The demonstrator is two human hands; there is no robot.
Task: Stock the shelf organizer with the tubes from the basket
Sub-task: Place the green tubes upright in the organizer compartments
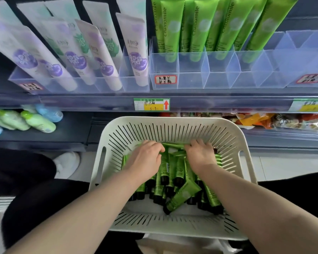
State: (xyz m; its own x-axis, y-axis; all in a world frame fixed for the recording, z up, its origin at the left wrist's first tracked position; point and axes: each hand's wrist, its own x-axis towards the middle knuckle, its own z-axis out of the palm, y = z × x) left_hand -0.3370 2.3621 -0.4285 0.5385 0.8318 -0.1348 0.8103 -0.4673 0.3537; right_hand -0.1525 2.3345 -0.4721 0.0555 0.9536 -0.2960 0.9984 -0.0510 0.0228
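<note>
A: Both hands down in basket (173, 123). Left hand (145, 158) and right hand (200, 156) curled on green tubes (180, 173) at far wall; firm grasp unconfirmed.

B: Lift caps-down, match upright tubes in shelf organizer (191, 70). Count: seven-odd shelved, over a dozen left.

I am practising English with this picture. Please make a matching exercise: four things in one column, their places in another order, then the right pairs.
Things:
1. purple-flower tubes
2. white basket
3. red-bordered label
4. left hand

Places:
A. on the front of the clear organizer
B. in the upper left shelf compartments
C. among the green tubes in the basket
D. below the shelf edge

Pairs: 1-B, 2-D, 3-A, 4-C
</note>
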